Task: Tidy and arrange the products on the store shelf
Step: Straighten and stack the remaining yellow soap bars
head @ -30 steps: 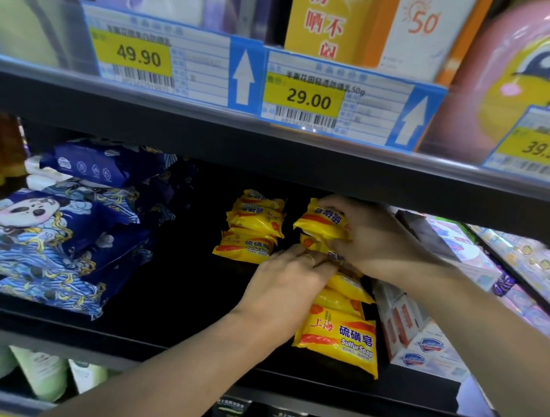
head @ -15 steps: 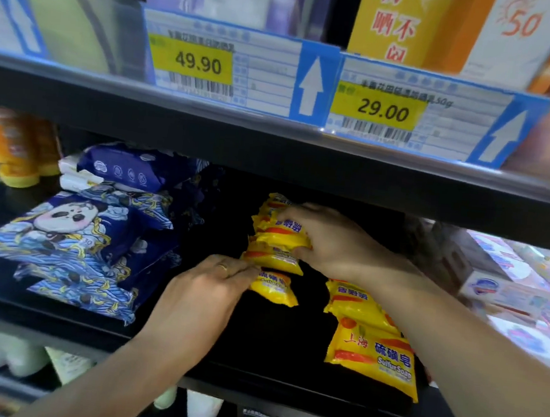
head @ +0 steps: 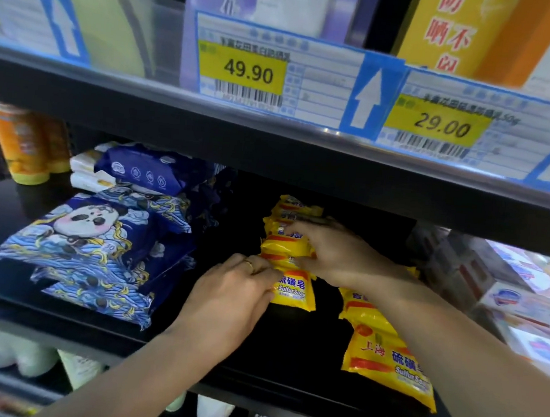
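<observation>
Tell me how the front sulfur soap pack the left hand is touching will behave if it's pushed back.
The sulfur soap pack looks like a firm bar in glossy film, so it should slide rather than fold. The film may feel slick under the left hand. Lying flat on the black shelf, it is unlikely to tip.

At frame centre, the left hand [head: 228, 299] touches the front yellow soap packet [head: 294, 292] on the black shelf [head: 55, 308]; the right hand [head: 333, 254] grips the soap stack [head: 287, 224] behind. Blue panda packs [head: 95, 248] lie left.
</observation>
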Demonstrator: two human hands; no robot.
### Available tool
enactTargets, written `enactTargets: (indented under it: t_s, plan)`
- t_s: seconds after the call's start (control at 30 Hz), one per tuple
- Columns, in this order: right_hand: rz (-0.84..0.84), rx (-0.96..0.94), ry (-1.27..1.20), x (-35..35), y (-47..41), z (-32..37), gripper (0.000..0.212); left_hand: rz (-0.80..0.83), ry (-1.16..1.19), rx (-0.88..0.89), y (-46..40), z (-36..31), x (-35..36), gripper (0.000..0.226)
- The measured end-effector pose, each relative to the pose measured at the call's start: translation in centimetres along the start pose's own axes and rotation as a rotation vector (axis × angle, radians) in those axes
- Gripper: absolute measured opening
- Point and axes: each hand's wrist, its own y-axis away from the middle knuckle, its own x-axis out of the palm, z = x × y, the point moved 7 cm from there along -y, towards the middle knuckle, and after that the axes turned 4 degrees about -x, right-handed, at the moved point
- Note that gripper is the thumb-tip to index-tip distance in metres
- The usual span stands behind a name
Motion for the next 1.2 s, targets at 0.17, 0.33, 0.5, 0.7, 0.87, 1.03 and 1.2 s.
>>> enactTargets:
  t_s: [0.17, 0.33, 0.5, 0.7, 0.87, 1.03, 1.2]
  plan:
    - [-0.093, 0.009, -0.032, -2.4, 2.2, -1.4, 0.066, -0.027, 0.039, -0.003, 0.7, -1.5, -1.4, 0.037]
    - [-0.131, 0.072, 0.076, -5.0, 5.9, -4.3, 0.068, 0.014, 0.164, 0.159, 0.9, -7.1, -1.4, 0.041]
    - [0.033, 0.19, 0.206, -4.5, 8.3, -7.3, 0.061, 0.047, 0.131, 0.247, -0.8, -11.4, 0.9, 0.04]
    - [0.091, 0.211, 0.155, -2.5, 8.3, -8.3, 0.066, 0.096, 0.119, 0.257, -1.8, -13.6, 3.1, 0.042]
    - [0.024, 0.186, 0.213, -2.1, 8.3, -8.5, 0.066, 0.232, 0.029, 0.364, -0.3, -15.0, 4.5, 0.055]
    - [-0.002, 0.171, 0.255, -1.9, 8.3, -8.3, 0.063, 0.205, 0.01, 0.391, 0.1, -15.3, 4.8, 0.049]
    - [-0.027, 0.157, 0.289, -1.9, 8.3, -7.5, 0.054, 0.152, 0.02, 0.406, 0.8, -15.2, 4.4, 0.04]
